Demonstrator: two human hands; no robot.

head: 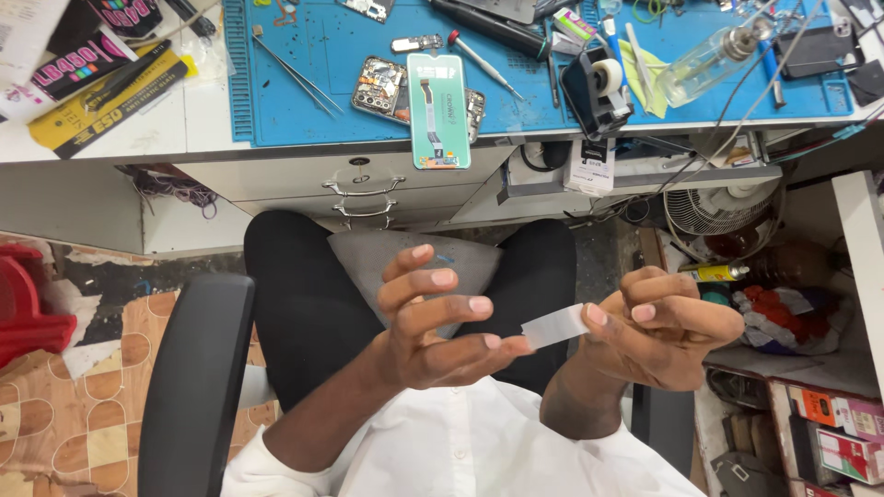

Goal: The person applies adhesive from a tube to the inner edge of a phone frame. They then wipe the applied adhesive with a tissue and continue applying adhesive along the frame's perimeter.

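Your left hand (433,322) pinches one end of a short strip of clear tape (554,326) between thumb and forefinger; the other three fingers are spread and lifted clear. Your right hand (658,327) grips the opposite end with thumb and fingertip, the remaining fingers curled in. The strip hangs in the air between the two hands, above your lap, well apart from the bench.

Risks at the hands:
- The strip is small and held only at its ends. If either pinch slackens, it is likely to curl and stick to itself or to a finger.
- The fingertips rest on the tape itself. Skin contact probably weakens the adhesive and leaves marks.
- A dropped strip would fall onto your dark trousers (304,304), the white shirt (479,442) or the floor, and pick up lint.

Risks further out:
- The phone display panel (438,109) overhangs the front edge of the blue work mat (304,101), directly above your knees. A raised hand or knee could knock it off.
- An opened phone body (382,89) lies just beside the panel, with exposed parts that loose tape could catch.
- Tweezers (295,69), a screwdriver (483,60) and a tape dispenser (597,87) crowd the mat; a hasty reach may sweep one away.
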